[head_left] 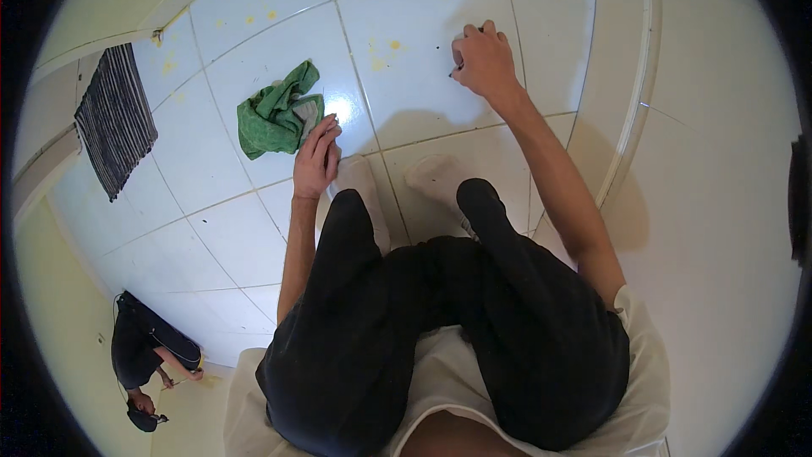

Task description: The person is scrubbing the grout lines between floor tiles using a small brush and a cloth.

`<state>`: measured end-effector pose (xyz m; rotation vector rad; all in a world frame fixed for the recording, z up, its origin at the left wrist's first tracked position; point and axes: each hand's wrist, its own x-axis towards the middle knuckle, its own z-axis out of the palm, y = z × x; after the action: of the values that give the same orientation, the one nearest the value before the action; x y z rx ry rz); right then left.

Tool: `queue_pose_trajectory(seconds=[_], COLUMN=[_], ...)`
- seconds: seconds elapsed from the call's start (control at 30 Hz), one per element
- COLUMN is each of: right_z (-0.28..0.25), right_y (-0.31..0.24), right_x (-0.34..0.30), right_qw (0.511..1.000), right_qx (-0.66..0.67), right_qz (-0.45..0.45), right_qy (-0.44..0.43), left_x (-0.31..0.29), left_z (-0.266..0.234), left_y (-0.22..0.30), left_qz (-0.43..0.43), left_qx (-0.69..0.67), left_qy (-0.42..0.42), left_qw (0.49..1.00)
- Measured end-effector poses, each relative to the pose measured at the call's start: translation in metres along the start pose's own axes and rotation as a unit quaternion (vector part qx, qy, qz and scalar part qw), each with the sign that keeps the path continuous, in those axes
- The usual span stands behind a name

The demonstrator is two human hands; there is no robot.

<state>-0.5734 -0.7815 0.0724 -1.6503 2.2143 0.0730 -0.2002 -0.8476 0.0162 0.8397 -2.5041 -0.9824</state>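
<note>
My right hand (pixel 486 63) is stretched forward to the tiled floor with its fingers curled down. Small dark ends of a thing show at its edges, but its kind is hidden under the fingers. In front of my left foot, my left hand (pixel 316 162) hangs low with its fingers bent together; a tiny dark bit shows at the fingertips, too small to name. Just beyond and left of it lies a crumpled green cloth (pixel 269 123) with a pale grey patch, on the floor. Whether the left fingers touch the cloth, I cannot tell.
Yellow spots (pixel 394 45) dot the white tiles (pixel 406 13) ahead. A dark striped mat (pixel 118 118) lies at the left by a doorway. A pale door (pixel 719 118) stands close on my right. Another person (pixel 139 347) in dark clothes is at the lower left.
</note>
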Motion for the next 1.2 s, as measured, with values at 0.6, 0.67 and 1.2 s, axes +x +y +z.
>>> queue_pose_trajectory(seconds=[0.6,0.67,1.2], right_z=[-0.005,-0.001,-0.021], right_y=[0.017,0.015,0.011], right_x=[0.013,0.011,0.035], right_qw=[0.994,0.994,0.999], right_qx=[0.072,0.063,0.035], right_qz=[0.005,0.031,0.026], right_qy=[-0.080,0.089,0.013], left_x=[-0.001,0.000,-0.002], left_z=[0.000,0.000,0.002], left_y=[-0.001,-0.002,-0.004], left_qz=[0.001,0.000,0.007], left_qx=[-0.002,-0.006,0.005], left_qy=[0.000,0.000,0.005], left_qw=[1.000,1.000,1.000])
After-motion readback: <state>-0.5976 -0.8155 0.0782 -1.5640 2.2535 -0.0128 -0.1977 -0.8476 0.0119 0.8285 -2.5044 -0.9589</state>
